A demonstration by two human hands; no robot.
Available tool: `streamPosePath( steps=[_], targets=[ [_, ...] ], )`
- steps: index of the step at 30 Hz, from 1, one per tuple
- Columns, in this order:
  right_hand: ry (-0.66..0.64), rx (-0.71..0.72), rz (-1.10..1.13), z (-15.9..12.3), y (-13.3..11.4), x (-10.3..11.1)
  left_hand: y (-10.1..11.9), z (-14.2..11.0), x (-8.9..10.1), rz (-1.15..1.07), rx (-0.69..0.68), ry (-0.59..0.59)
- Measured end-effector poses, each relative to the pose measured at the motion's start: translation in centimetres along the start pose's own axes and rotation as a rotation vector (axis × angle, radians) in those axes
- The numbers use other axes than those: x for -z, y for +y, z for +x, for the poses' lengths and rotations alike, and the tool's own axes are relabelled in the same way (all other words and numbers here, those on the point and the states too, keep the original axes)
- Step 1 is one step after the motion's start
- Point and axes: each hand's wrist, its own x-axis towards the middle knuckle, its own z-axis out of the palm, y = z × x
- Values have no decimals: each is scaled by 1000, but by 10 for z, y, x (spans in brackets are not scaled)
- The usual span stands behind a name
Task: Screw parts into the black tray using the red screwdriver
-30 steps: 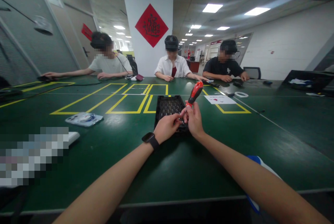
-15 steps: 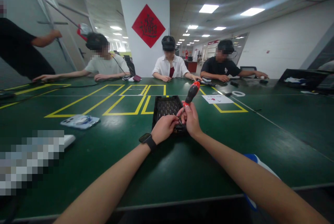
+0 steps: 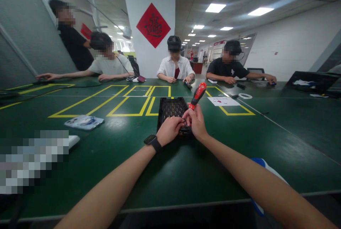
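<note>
A screwdriver (image 3: 198, 95) with a red and black handle leans up and to the right, its shaft pointing down toward the near end of a black tray-like box (image 3: 173, 107). My right hand (image 3: 198, 125) is closed around the screwdriver below its handle. Fingers of my left hand (image 3: 168, 130) are pinched together beside the screwdriver's lower end, over the box's near edge. Whatever lies between those left fingertips is too small and covered to name. Inside the box a dark patterned floor shows; my hands cover its near part.
The green table (image 3: 128, 172) bears yellow tape outlines. A phone (image 3: 84, 122) lies to the left, a paper sheet (image 3: 223, 101) and a white ring (image 3: 244, 96) to the right. A blue and white object (image 3: 266, 166) is partly behind my right arm. Several people sit opposite; another stands at left.
My hands keep nearly the same pose at the box, with the screwdriver still tilted. Across the table, the middle person's hand has drawn inward. The standing person at left has moved right and back.
</note>
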Motion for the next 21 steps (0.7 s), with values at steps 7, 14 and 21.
streamPosePath(
  steps=[7, 14, 21],
  targets=[
    [12, -3, 2, -2, -1, -1, -1, -1, -1, 3, 55, 38],
    [0, 12, -4, -1, 5, 1, -3, -2, -3, -6, 60, 44],
    [2, 18, -28, 0, 6, 1, -1, -2, -2, -56, 50, 52]
  ],
)
